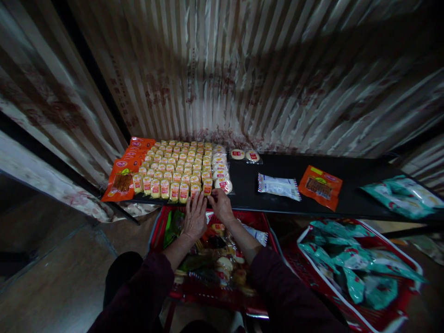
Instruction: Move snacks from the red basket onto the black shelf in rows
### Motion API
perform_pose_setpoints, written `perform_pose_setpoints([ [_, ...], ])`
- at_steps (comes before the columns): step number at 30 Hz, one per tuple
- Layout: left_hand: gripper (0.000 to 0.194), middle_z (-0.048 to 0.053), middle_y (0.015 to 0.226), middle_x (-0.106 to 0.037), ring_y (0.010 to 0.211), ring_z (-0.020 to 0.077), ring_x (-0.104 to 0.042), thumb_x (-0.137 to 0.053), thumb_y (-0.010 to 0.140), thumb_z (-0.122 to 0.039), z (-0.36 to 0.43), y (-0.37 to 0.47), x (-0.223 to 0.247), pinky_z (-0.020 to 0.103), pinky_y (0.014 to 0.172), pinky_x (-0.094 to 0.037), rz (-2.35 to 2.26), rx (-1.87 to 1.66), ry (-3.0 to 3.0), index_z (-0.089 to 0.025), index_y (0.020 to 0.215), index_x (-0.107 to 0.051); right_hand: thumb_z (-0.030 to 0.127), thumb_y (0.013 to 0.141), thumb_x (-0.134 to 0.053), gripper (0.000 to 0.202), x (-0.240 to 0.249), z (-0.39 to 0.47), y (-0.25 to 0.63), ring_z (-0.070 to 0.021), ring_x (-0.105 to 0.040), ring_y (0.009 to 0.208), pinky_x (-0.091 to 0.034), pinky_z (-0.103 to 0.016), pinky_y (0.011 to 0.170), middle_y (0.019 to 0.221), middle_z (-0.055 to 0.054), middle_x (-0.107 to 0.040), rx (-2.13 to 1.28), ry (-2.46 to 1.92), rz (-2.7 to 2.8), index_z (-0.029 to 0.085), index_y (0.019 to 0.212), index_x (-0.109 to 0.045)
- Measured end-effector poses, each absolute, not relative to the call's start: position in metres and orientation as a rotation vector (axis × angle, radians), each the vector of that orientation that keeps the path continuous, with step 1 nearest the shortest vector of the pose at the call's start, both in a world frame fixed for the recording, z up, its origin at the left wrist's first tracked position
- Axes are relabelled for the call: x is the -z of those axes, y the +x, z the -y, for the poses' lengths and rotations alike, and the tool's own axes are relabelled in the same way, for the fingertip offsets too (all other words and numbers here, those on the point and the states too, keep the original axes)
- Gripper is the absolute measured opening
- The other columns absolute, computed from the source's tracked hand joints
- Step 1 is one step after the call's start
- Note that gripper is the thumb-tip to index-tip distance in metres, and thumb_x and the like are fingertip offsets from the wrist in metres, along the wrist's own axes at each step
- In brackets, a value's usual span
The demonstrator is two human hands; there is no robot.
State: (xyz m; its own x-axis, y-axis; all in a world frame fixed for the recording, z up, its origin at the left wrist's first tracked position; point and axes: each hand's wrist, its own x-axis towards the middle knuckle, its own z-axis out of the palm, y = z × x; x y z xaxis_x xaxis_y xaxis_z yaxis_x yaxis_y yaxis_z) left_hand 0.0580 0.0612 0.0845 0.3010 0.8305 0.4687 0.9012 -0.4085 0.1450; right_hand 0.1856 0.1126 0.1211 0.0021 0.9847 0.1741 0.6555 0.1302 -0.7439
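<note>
My left hand (196,218) lies with its fingers stretched out, fingertips against the front row of small wrapped yellow cakes (174,189). Beside it my right hand (222,207) has its fingers closed around the lower end of the wrapped cake (207,186) at the right end of that row. Many such cakes stand in tight rows on the black shelf (243,200). Along their right side runs a column of round white wrapped cakes (223,185). Orange snack packets (122,178) overlap at their left.
Below my hands stands a red basket (157,231) of mixed packaged snacks. Another red basket (391,319) holds teal packets (354,259). Farther right on the shelf lie a white packet (279,186), an orange packet (319,187) and a teal bag (404,196). A striped curtain (208,69) hangs behind.
</note>
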Motion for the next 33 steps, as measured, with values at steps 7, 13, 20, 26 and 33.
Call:
perform_pose_setpoints([
  [7,0.053,0.015,0.151,-0.030,0.144,0.0261,-0.008,-0.043,0.083,-0.013,-0.054,0.063,-0.086,0.054,0.115,-0.014,1.582,0.717,-2.472,-0.009,0.136,-0.041,0.021,0.085,-0.042,0.020,-0.126,-0.101,0.191,-0.0189,-0.059,0.093,-0.045,-0.031,0.090,0.099,-0.010,-0.064,-0.532,-1.626,1.785,0.016,0.096,-0.058],
  [13,0.049,0.014,0.150,-0.033,0.144,0.0241,-0.013,-0.043,0.082,-0.010,-0.038,0.067,-0.086,0.052,0.115,-0.018,1.521,0.814,-2.588,-0.012,0.130,-0.048,0.025,0.087,-0.040,0.022,-0.118,-0.071,0.204,-0.0171,-0.062,0.091,-0.046,-0.028,0.087,0.096,-0.007,-0.067,-0.582,-1.525,1.722,0.019,0.095,-0.059],
  [20,0.044,0.011,0.135,-0.052,0.128,0.0205,-0.043,-0.042,0.078,-0.007,-0.003,0.080,-0.046,0.036,0.109,-0.036,1.905,0.615,-2.980,-0.014,0.119,-0.057,0.022,0.085,-0.044,0.021,-0.048,-0.031,0.229,-0.0182,-0.067,0.083,-0.048,-0.028,0.080,0.090,-0.008,-0.070,-0.726,-1.683,1.829,0.017,0.092,-0.064],
  [26,0.045,0.015,0.131,-0.052,0.122,0.0223,-0.047,-0.051,0.074,-0.010,0.015,0.084,-0.009,0.029,0.106,-0.034,2.777,0.189,-2.636,-0.008,0.119,-0.055,0.013,0.080,-0.049,0.028,0.008,-0.015,0.239,-0.0203,-0.065,0.100,-0.046,-0.027,0.089,0.107,-0.013,-0.070,-0.941,-2.050,1.884,0.015,0.101,-0.067],
  [33,0.038,0.011,0.132,-0.051,0.129,0.0214,-0.039,-0.052,0.074,-0.011,0.025,0.080,-0.005,0.028,0.110,-0.027,2.866,0.144,-2.541,-0.013,0.112,-0.058,0.022,0.075,-0.058,0.022,0.037,0.003,0.248,-0.0202,-0.067,0.086,-0.050,-0.026,0.077,0.090,-0.005,-0.074,-1.101,-2.024,1.820,0.021,0.093,-0.070],
])
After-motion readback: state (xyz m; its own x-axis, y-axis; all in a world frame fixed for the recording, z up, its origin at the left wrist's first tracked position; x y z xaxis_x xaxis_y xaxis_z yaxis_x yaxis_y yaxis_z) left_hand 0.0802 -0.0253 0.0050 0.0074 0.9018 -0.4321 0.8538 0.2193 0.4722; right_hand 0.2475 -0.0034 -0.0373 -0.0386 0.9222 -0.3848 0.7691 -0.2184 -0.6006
